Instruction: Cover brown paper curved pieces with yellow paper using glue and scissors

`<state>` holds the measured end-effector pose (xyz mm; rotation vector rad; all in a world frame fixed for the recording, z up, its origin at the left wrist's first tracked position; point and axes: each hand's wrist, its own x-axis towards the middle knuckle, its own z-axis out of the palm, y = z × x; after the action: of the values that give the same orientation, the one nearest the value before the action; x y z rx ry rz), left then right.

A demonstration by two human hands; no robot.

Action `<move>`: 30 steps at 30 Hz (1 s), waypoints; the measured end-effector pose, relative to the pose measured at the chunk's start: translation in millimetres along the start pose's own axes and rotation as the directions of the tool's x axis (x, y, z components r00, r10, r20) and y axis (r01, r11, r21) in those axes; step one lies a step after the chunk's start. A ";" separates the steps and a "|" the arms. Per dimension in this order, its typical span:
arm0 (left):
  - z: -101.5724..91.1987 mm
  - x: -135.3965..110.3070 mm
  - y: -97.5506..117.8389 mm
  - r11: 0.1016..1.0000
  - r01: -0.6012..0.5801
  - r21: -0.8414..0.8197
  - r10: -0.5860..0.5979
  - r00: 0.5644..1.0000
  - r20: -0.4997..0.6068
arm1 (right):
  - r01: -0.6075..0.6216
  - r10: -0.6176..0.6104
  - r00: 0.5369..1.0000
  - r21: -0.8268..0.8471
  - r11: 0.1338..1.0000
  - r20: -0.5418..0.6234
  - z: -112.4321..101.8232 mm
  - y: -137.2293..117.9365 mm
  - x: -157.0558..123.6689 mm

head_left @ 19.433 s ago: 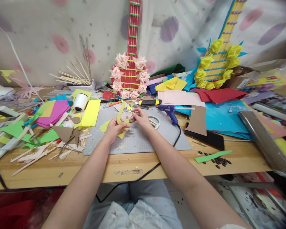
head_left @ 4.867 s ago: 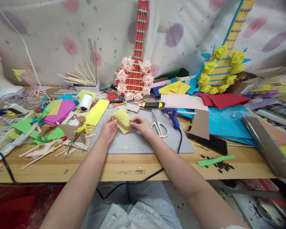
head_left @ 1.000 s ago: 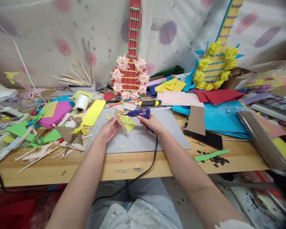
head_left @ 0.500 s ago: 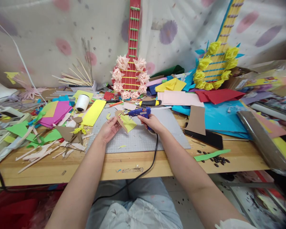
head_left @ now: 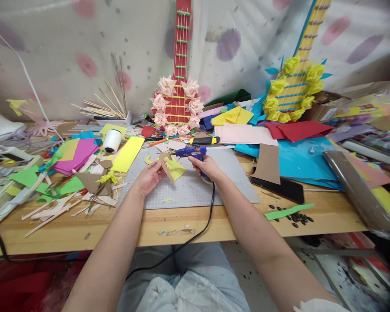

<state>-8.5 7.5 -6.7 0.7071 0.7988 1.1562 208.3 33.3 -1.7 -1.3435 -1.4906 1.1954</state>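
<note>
Head view: at the far left of the worktop [head_left: 117, 236], magenta sheets [head_left: 77, 158] lie among green scraps [head_left: 27, 175], with pale offcuts [head_left: 56, 210] nearer the edge. Right of these, thin sticks [head_left: 102, 109] poke out of a small white box [head_left: 129, 118] on the far side, and a white roll [head_left: 112, 141] lies just beside a bright yellow sheet [head_left: 128, 154]. Next comes the left hand [head_left: 152, 177], over the left part of a grey cutting mat [head_left: 182, 199]; its grip pinches a curved brown piece [head_left: 169, 174] between thumb and fingers. Yellow paper [head_left: 178, 169] shows behind that piece, to its right. On the far side stands a red guitar [head_left: 178, 115] ringed with pale pink flowers. Right of the brown piece, a blue glue gun [head_left: 190, 151] points left, nozzle close to the piece's far end; whether they touch cannot be told. The right hand's [head_left: 206, 167] grip is wrapped around the gun's handle. Farther right, a brown card [head_left: 269, 164] partly covers a black phone [head_left: 289, 190]. A green strip [head_left: 289, 211] lies across small black beads [head_left: 302, 219] near the front edge, and blue sheets [head_left: 303, 162] spread beyond the phone.
</note>
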 end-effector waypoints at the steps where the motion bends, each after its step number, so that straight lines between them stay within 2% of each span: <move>1: 0.0 -0.1 0.0 1.000 0.003 -0.004 -0.003 1.000 0.001 | -0.002 0.002 1.000 -0.006 1.000 0.000 0.0 -0.6 -0.3; 9: 1.1 -0.3 1.8 1.000 -0.010 -0.023 0.009 1.000 -0.016 | -0.029 0.030 0.999 -0.014 0.999 0.031 -1.9 -9.6 -5.6; 18: -0.5 0.1 2.5 0.998 -0.033 -0.055 0.032 0.999 -0.018 | -0.029 0.034 0.998 -0.086 0.996 0.057 -5.2 -4.6 -4.6; 22: 0.2 0.0 3.2 0.998 -0.030 -0.056 0.028 0.999 -0.034 | -0.010 0.014 0.997 -0.057 0.998 0.073 -6.9 -7.0 -6.0; 30: 0.9 0.1 1.0 1.000 -0.026 -0.003 0.026 1.000 -0.014 | -0.007 0.007 1.000 -0.020 1.000 0.000 1.9 -5.5 -3.6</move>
<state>-8.2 7.8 -5.4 0.7093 0.8012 1.1863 205.5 29.4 3.2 -1.3628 -1.5028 1.1882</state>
